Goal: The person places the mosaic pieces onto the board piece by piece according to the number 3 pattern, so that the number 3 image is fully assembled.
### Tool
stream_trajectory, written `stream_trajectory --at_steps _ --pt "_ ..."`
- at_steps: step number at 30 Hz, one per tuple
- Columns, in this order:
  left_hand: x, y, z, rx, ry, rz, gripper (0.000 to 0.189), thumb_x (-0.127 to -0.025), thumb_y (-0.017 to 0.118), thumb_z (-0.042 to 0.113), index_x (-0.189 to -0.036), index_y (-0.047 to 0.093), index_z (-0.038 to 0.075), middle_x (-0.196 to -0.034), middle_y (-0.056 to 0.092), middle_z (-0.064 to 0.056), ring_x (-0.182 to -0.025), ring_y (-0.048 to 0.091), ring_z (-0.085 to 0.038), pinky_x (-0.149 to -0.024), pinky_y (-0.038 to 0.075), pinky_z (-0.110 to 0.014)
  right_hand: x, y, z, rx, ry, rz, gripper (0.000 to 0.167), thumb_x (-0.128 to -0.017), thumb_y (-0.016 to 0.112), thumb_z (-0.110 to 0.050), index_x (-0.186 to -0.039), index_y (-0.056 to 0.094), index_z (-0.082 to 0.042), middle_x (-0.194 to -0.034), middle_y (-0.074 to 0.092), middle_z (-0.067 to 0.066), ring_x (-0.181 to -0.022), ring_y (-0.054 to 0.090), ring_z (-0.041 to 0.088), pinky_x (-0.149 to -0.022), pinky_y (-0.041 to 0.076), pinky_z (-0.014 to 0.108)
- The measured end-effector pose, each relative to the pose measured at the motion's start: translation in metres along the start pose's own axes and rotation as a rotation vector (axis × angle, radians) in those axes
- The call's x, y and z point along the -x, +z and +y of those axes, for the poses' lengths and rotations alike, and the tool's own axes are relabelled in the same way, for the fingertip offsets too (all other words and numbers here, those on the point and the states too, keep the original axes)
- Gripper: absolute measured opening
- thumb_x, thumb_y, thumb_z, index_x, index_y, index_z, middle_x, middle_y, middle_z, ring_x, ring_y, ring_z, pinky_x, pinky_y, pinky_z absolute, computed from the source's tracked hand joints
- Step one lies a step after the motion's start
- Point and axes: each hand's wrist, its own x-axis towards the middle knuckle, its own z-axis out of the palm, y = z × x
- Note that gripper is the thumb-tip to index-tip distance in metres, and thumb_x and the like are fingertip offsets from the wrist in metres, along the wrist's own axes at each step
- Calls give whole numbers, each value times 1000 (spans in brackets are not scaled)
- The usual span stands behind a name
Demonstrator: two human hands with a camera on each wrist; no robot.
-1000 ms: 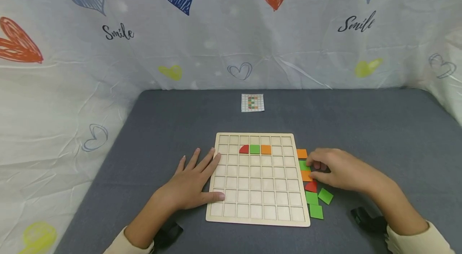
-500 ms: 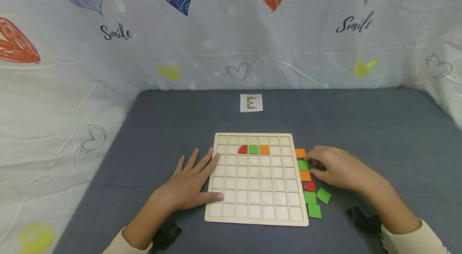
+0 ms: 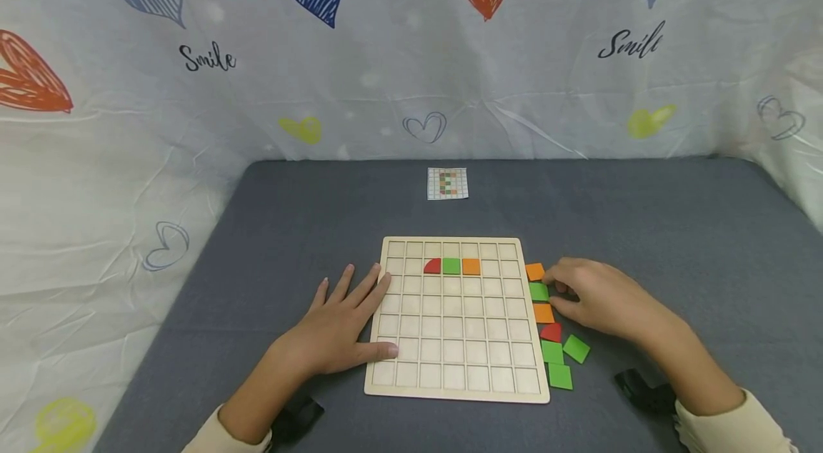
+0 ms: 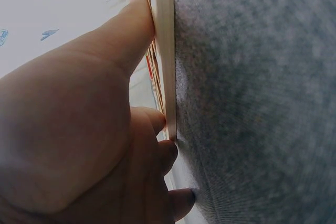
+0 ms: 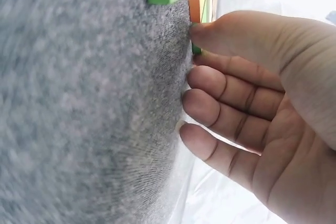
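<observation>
A wooden grid board (image 3: 459, 353) lies on the dark cloth, with a red quarter-round tile (image 3: 434, 266), a green square tile (image 3: 451, 266) and an orange square tile (image 3: 471, 266) set side by side in its second row. My left hand (image 3: 331, 335) is spread at the board's left edge, thumb on its face. At the right edge, my right hand (image 3: 601, 296) pinches a loose green square tile (image 3: 539, 291) between thumb and index finger. In the right wrist view, the thumb (image 5: 207, 34) partly hides that green tile (image 5: 197, 49); the other fingers curl loosely.
Along the board's right side lie two loose orange tiles, one above (image 3: 535, 271) and one below the pinched tile, a red tile (image 3: 551, 332) and several green tiles (image 3: 560, 376). A small pattern card (image 3: 447, 183) lies near the back edge, before a heart-printed curtain (image 3: 386, 46).
The green tile at my right fingertips has shifted slightly away from me, and the orange tile above it has turned a little. My left hand keeps its place on the board.
</observation>
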Motion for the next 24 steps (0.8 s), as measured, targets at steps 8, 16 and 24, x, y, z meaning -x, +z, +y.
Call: stream_trajectory --at_steps 8,16,24 --pt "-1 2 0 4 1 2 101 -88 57 73 -163 17 18 -168 8 -4 -151 0 -42 -111 4 -71 1 -2 4 -9 -7 1 15 -81 77 -8 -94 71 -12 -77 49 -13 -68 45 4 -59 42 28" --pt "-3 4 1 7 8 -1 102 -88 56 73 -163 16 18 -168 7 -4 -151 -1 -42 -111 3 -71 5 -10 9 -46 -19 -22 17 -81 80 -10 -96 72 -14 -80 53 -14 -71 48 4 -61 45 28" --pt "0 1 -1 0 1 0 102 -88 58 72 -163 17 17 -168 7 -5 -151 0 -42 -111 3 -71 2 -12 2 -73 -64 -10 17 -81 80 -10 -95 71 -16 -81 52 -15 -72 48 4 -62 45 27"
